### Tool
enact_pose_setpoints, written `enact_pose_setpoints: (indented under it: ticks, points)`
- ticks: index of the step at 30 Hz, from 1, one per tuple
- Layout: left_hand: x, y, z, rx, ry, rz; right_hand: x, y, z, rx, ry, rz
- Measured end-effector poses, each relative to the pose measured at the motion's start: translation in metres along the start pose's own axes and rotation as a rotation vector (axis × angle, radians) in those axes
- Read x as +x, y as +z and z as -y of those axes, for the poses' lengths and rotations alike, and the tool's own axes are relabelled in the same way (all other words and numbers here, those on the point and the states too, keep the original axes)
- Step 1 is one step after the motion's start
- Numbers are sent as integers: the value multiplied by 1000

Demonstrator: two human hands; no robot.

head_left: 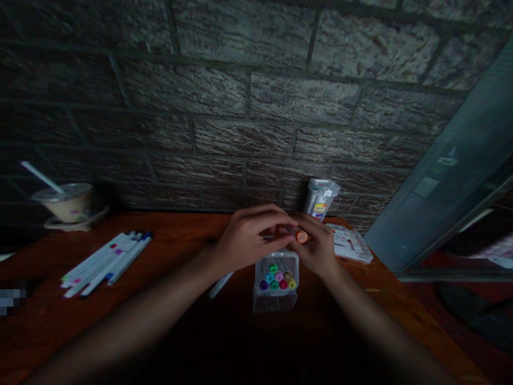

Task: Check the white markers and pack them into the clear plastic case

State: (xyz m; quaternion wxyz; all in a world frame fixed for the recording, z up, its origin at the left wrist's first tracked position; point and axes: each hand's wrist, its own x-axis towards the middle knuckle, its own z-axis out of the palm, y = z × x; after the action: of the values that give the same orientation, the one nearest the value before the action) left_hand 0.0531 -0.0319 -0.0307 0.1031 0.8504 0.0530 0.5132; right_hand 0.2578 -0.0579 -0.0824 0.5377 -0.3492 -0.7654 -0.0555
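Observation:
Both of my hands meet above a clear plastic marker box on the wooden table. My left hand and my right hand are closed on the same marker with an orange cap, held level between them. The box below holds several upright markers with coloured caps. One white marker lies on the table just left of the box, partly hidden by my left forearm.
Several white markers lie in a row at the left. A lidded cup with a straw stands at the back left. A clear box lid leans on the brick wall, a printed card beside it. A glass panel rises at right.

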Motion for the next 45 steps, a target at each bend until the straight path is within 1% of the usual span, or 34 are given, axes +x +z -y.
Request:
enact_pose_setpoints:
  ticks: [6,9,16,18,20,22,24,27,30,33,35,37,40,41,43,45]
  points:
    - [1,0,-1,-3,13,-1,2,0,2,-9,1,-5]
    - [0,0,0,8,5,1,2,1,2,-12,-12,-15]
    - [0,-1,-1,9,-10,-3,1,1,0,-8,5,-5]
    - [0,-2,-1,8,-32,-14,0,1,0,-6,14,3]
    - [1,-3,2,-16,-115,-37,1,1,1,-25,35,6]
    - [2,-6,9,-89,-256,-88,2,1,3,-60,66,0]
    - [3,-9,20,-215,-388,-156,3,1,5,-89,97,-24]
    - [5,-18,39,-403,-471,-202,6,-1,8,-41,166,-83]
    - [5,-28,52,-447,-535,-171,15,-8,13,92,244,-133]
    - [4,-34,57,-393,-513,-54,33,-16,20,170,278,-152]
    - [3,-34,57,-318,-468,40,51,-19,24,220,269,-121]
    - [1,-30,57,-251,-435,77,71,-18,29,268,236,-17]
    - [-1,-24,57,-164,-400,13,97,-12,36,292,171,175]
    - [-2,-24,58,-131,-385,-21,103,-10,39,278,147,217]
    - [-1,-25,59,-63,-365,-68,111,-8,43,221,101,260]
    - [-1,-27,59,9,-361,-97,113,-8,46,177,58,273]
